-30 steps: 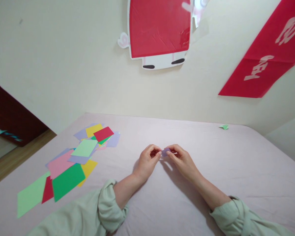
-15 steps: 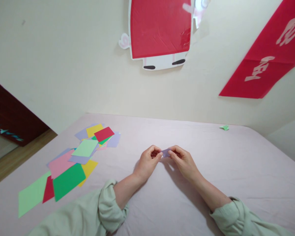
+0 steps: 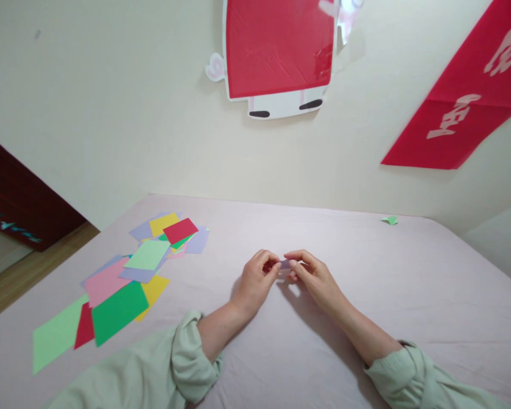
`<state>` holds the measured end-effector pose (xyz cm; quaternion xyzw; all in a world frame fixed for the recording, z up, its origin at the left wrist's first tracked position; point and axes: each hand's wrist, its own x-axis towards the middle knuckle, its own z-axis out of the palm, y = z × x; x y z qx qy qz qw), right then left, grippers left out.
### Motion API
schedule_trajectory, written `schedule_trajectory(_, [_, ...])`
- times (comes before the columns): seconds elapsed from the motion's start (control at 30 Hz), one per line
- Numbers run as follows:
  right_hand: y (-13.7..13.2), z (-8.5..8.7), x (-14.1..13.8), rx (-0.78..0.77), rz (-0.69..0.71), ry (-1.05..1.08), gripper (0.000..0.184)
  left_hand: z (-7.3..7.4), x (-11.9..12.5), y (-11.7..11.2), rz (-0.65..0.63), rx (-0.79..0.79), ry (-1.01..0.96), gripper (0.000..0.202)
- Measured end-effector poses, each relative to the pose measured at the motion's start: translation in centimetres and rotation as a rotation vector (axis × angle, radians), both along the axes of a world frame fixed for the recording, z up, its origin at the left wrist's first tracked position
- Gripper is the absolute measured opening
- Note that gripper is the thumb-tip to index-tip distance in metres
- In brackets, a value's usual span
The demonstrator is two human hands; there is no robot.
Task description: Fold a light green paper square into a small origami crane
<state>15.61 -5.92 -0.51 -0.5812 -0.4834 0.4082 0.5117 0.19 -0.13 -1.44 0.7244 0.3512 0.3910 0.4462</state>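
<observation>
A small folded piece of purple paper is held just above the table, between my two hands. My left hand pinches its left end between thumb and fingertips. At the right end, the thumb of my right hand presses on the paper, with the index finger lifted a little above it and the other fingers curled beneath. The fingers hide part of the paper, so its full shape does not show.
Sheets of coloured paper lie in an overlapping spread on the left of the pale-clothed table. A small folded green paper piece rests near the far right edge. Behind stands a wall with red decorations.
The purple paper now shows as a narrower strip, tilted or folded flatter. My right index finger has lifted off it slightly, while my left hand has hardly moved.
</observation>
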Motion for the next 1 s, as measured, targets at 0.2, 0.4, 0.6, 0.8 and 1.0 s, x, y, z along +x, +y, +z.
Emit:
schedule_trajectory(0.2, [0.03,0.10,-0.03,0.021,0.016,0.004,0.038,0.29,-0.21,-0.37,-0.045,0.116,0.062,0.009])
schedule_trajectory(0.4, [0.04,-0.16,0.12,0.030,0.037,-0.009,0.036,0.04,-0.17,-0.23,-0.045,0.112,0.050,0.009])
schedule_trajectory(0.6, [-0.04,-0.16,0.15,0.021,0.044,-0.020,0.036,-0.02,-0.14,-0.23,-0.049,0.077,0.025,0.008])
schedule_trajectory(0.8, [0.01,-0.39,0.19,0.020,0.051,-0.022,0.037,0.28,0.03,-0.33,-0.025,0.035,-0.002,0.008])
schedule_trajectory(1.0, [0.05,-0.55,0.23,0.026,0.045,0.006,0.036,-0.06,0.12,-0.20,-0.017,-0.033,-0.037,0.007])
